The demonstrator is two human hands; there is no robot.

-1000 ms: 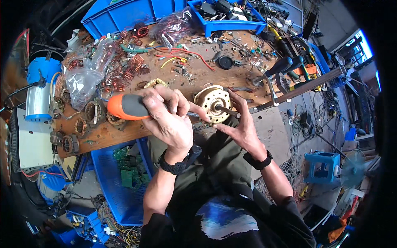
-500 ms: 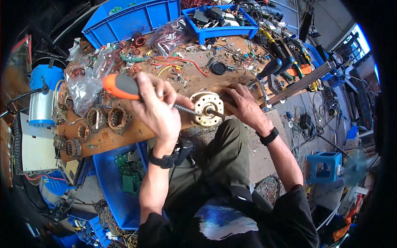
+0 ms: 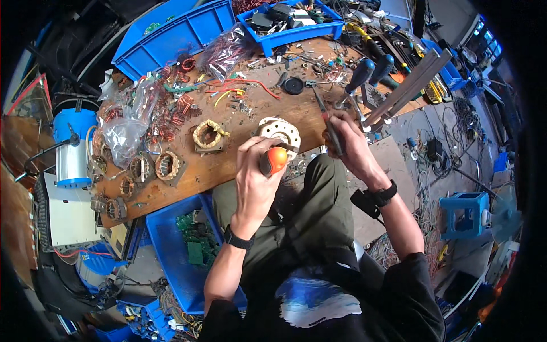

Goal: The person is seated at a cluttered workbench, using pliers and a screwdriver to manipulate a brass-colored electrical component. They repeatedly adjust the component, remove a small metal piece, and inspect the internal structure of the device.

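My left hand (image 3: 253,174) is closed around a screwdriver (image 3: 277,158) with an orange and dark grey handle. Its handle end points up, and its shaft is hidden beneath the hand. Just beyond the fingers, at the table's front edge, sits a cream-coloured motor end housing (image 3: 278,126), round with holes around its rim. The hand and handle cover its near side. My right hand (image 3: 348,137), to the right of the housing and apart from it, grips a long dark tool (image 3: 336,137) with a bit of red on it; its exact kind is unclear.
Several stator rings lie left on the wooden table (image 3: 239,134), one with pale windings (image 3: 208,137). Copper scraps and a clear plastic bag (image 3: 124,139) are beyond. Blue bins (image 3: 176,43) line the back. Blue-handled tools (image 3: 360,74) and a metal bar (image 3: 407,91) stand right.
The screwdriver swung from a leftward slant to nearly upright over the housing. My right hand left the housing's side and now holds the dark tool. The view shifted a little.
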